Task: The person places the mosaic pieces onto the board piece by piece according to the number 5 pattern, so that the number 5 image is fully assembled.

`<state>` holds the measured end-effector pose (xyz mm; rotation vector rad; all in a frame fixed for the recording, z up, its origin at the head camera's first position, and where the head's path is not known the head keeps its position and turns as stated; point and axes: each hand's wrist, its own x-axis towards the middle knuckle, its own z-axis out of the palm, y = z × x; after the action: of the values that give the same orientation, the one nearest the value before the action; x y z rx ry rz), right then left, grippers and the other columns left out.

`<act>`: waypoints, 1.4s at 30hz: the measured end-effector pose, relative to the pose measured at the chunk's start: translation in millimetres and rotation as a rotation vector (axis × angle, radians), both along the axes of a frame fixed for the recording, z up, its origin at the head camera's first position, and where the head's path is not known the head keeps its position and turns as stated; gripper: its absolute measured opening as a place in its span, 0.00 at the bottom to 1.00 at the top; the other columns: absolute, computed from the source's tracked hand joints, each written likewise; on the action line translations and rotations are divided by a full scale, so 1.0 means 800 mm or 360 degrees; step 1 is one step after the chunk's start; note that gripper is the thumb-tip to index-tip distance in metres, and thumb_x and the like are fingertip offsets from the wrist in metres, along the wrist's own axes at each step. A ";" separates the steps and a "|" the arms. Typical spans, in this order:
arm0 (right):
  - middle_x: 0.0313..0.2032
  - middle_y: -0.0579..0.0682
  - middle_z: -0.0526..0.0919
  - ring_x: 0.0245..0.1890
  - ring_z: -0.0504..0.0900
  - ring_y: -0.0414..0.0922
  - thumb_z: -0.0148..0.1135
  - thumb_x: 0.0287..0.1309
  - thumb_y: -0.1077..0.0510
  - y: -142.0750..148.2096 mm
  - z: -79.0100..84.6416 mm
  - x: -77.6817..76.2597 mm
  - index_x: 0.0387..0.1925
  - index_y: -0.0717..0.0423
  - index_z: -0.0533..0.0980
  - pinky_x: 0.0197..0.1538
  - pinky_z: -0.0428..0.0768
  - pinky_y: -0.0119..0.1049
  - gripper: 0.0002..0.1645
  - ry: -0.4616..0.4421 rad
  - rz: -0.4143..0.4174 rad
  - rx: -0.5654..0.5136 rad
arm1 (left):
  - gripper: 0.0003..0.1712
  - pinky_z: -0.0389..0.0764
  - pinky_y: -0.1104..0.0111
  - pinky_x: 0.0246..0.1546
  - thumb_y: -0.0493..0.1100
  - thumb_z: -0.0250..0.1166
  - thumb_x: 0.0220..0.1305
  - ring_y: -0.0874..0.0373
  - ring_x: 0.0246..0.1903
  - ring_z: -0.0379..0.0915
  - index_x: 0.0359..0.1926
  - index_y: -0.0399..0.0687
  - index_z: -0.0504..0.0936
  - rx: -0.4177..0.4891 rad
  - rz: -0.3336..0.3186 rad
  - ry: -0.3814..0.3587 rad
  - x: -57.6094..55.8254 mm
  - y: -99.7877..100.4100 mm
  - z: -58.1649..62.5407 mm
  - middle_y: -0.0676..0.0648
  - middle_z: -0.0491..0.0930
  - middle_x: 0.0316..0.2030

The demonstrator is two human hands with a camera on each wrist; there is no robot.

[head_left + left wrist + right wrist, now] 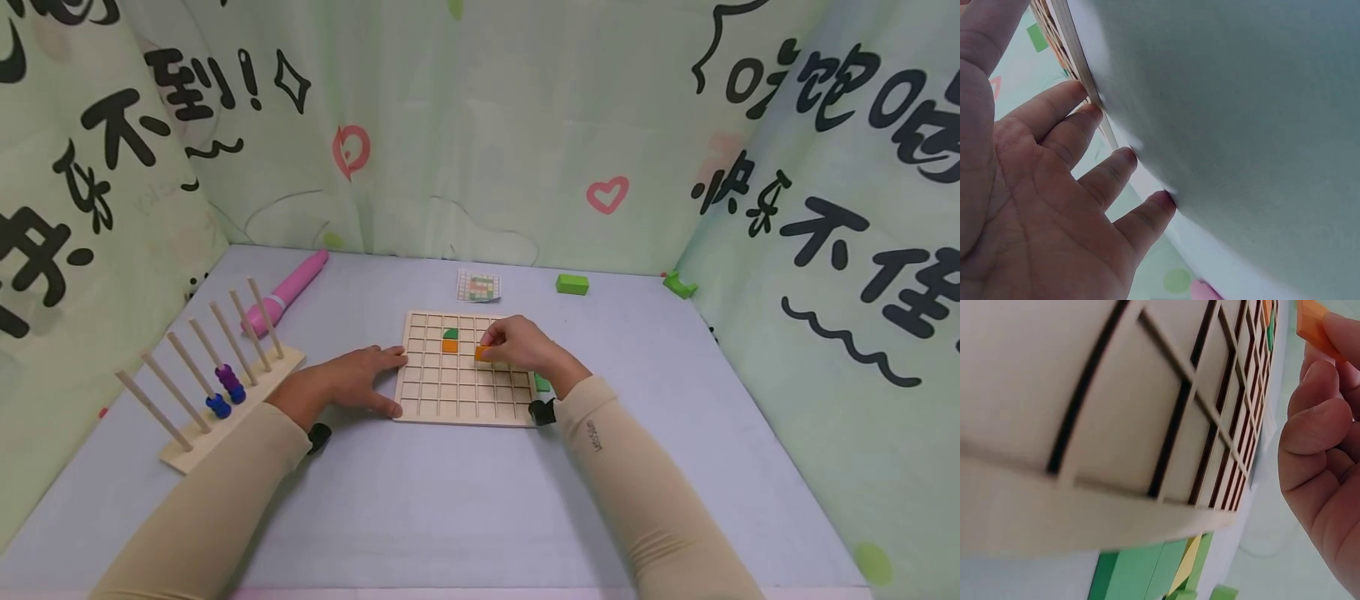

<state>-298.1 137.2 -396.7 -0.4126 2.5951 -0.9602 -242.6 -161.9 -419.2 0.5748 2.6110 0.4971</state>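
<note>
A wooden grid board (427, 392) lies on the table, divided into small square cells. Two pieces sit in its upper cells: a green rounded piece (451, 333) and, just below it, an orange square tile (449, 346). My right hand (525, 346) pinches another orange tile (1312, 324) between thumb and finger over the board's upper right part. At the board's left edge rests my left hand (360, 381), fingers spread, with fingertips (1088, 111) against the side and the thumb near the lower left corner.
Left of the board stands a wooden peg rack (176, 457) with purple and blue beads. Behind it lies a pink tube (296, 283). A patterned card (478, 287), a green block (572, 284) and another green piece (679, 285) are at the back. Green blocks (1141, 569) lie beside the board's right edge.
</note>
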 end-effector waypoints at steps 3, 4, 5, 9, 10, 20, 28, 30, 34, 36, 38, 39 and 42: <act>0.39 0.50 0.82 0.42 0.76 0.47 0.70 0.65 0.59 -0.011 0.001 -0.001 0.41 0.57 0.82 0.46 0.76 0.37 0.06 -0.0002 0.0011 0.0004 | 0.56 0.55 0.44 0.78 0.62 0.76 0.59 0.36 0.81 0.45 0.80 0.47 0.61 0.0003 -0.0015 0.0009 0.000 0.000 -0.001 0.46 0.52 0.82; 0.39 0.50 0.83 0.42 0.76 0.47 0.70 0.65 0.59 -0.015 0.001 -0.001 0.41 0.57 0.82 0.47 0.76 0.38 0.06 -0.0004 0.0017 0.0006 | 0.56 0.55 0.44 0.78 0.62 0.76 0.59 0.36 0.81 0.45 0.80 0.47 0.61 0.0003 -0.0023 0.0015 -0.001 0.000 -0.001 0.45 0.53 0.82; 0.39 0.50 0.83 0.41 0.76 0.47 0.70 0.65 0.60 -0.018 0.001 -0.002 0.41 0.57 0.82 0.46 0.76 0.37 0.06 -0.0003 0.0027 0.0009 | 0.56 0.55 0.44 0.78 0.62 0.76 0.59 0.36 0.81 0.45 0.80 0.47 0.61 0.0005 -0.0026 0.0013 -0.001 0.000 -0.001 0.45 0.53 0.82; 0.38 0.50 0.83 0.39 0.76 0.46 0.70 0.64 0.61 -0.032 0.000 -0.006 0.40 0.57 0.82 0.43 0.76 0.36 0.05 -0.0005 0.0059 0.0014 | 0.56 0.55 0.44 0.78 0.62 0.76 0.59 0.37 0.81 0.45 0.80 0.47 0.61 0.0010 -0.0032 0.0006 -0.002 -0.001 -0.002 0.46 0.53 0.82; 0.37 0.50 0.83 0.38 0.76 0.46 0.70 0.64 0.62 -0.034 -0.002 -0.007 0.39 0.57 0.82 0.41 0.76 0.35 0.04 -0.0014 0.0062 0.0010 | 0.56 0.55 0.45 0.79 0.62 0.76 0.59 0.38 0.81 0.45 0.80 0.47 0.61 0.0013 -0.0029 0.0001 -0.002 -0.001 -0.002 0.46 0.52 0.82; 0.37 0.49 0.83 0.35 0.76 0.45 0.68 0.65 0.61 -0.054 -0.010 -0.010 0.37 0.57 0.83 0.36 0.75 0.34 0.02 0.0024 0.0094 0.0111 | 0.56 0.54 0.43 0.78 0.62 0.76 0.59 0.37 0.81 0.44 0.81 0.47 0.60 0.0023 -0.0009 -0.0016 -0.001 0.000 0.001 0.46 0.52 0.83; 0.36 0.48 0.83 0.37 0.76 0.44 0.69 0.66 0.60 -0.063 -0.013 -0.011 0.36 0.56 0.84 0.40 0.76 0.33 0.03 0.0040 0.0083 0.0148 | 0.56 0.55 0.44 0.78 0.62 0.76 0.59 0.37 0.81 0.45 0.81 0.47 0.60 0.0026 -0.0026 -0.0002 -0.002 0.000 0.001 0.46 0.52 0.82; 0.36 0.48 0.83 0.38 0.76 0.45 0.69 0.66 0.60 -0.065 -0.014 -0.011 0.36 0.56 0.84 0.41 0.77 0.34 0.03 0.0058 0.0079 0.0177 | 0.56 0.55 0.44 0.78 0.62 0.76 0.59 0.37 0.81 0.45 0.80 0.47 0.60 0.0022 -0.0031 0.0004 -0.002 0.000 0.001 0.46 0.52 0.82; 0.36 0.48 0.84 0.38 0.77 0.45 0.69 0.65 0.59 -0.070 -0.015 -0.010 0.37 0.55 0.85 0.44 0.77 0.36 0.03 0.0121 0.0081 0.0267 | 0.56 0.56 0.44 0.78 0.62 0.76 0.59 0.37 0.81 0.45 0.80 0.47 0.61 0.0023 -0.0028 0.0004 -0.002 0.000 0.001 0.46 0.52 0.82; 0.35 0.48 0.84 0.38 0.77 0.45 0.70 0.65 0.59 -0.073 -0.016 -0.010 0.37 0.55 0.85 0.46 0.78 0.36 0.03 0.0154 0.0088 0.0322 | 0.56 0.56 0.44 0.78 0.62 0.76 0.59 0.37 0.81 0.45 0.80 0.46 0.61 0.0024 -0.0031 0.0008 -0.002 -0.001 0.001 0.45 0.53 0.82; 0.35 0.48 0.84 0.37 0.77 0.45 0.69 0.65 0.59 -0.076 -0.016 -0.010 0.37 0.55 0.85 0.47 0.78 0.37 0.03 0.0179 0.0097 0.0369 | 0.56 0.56 0.44 0.78 0.62 0.76 0.59 0.37 0.81 0.45 0.80 0.47 0.61 0.0030 -0.0026 0.0003 -0.002 -0.001 0.000 0.46 0.52 0.82; 0.35 0.48 0.85 0.38 0.77 0.45 0.69 0.65 0.59 -0.077 -0.016 -0.010 0.37 0.55 0.85 0.48 0.78 0.38 0.03 0.0189 0.0103 0.0389 | 0.56 0.56 0.44 0.78 0.62 0.76 0.59 0.37 0.81 0.45 0.80 0.47 0.61 0.0032 -0.0026 0.0002 -0.002 -0.001 0.000 0.46 0.53 0.82; 0.36 0.48 0.86 0.38 0.77 0.45 0.68 0.66 0.60 -0.081 -0.016 -0.009 0.38 0.54 0.86 0.49 0.79 0.38 0.03 0.0199 0.0110 0.0445 | 0.57 0.56 0.43 0.78 0.62 0.76 0.58 0.36 0.81 0.45 0.80 0.46 0.61 0.0032 -0.0028 0.0006 -0.002 -0.002 0.000 0.45 0.53 0.82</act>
<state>-305.0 72.2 -409.8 -0.4962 2.7542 -0.5529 -244.2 -163.3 -419.6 0.6051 2.6051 0.5174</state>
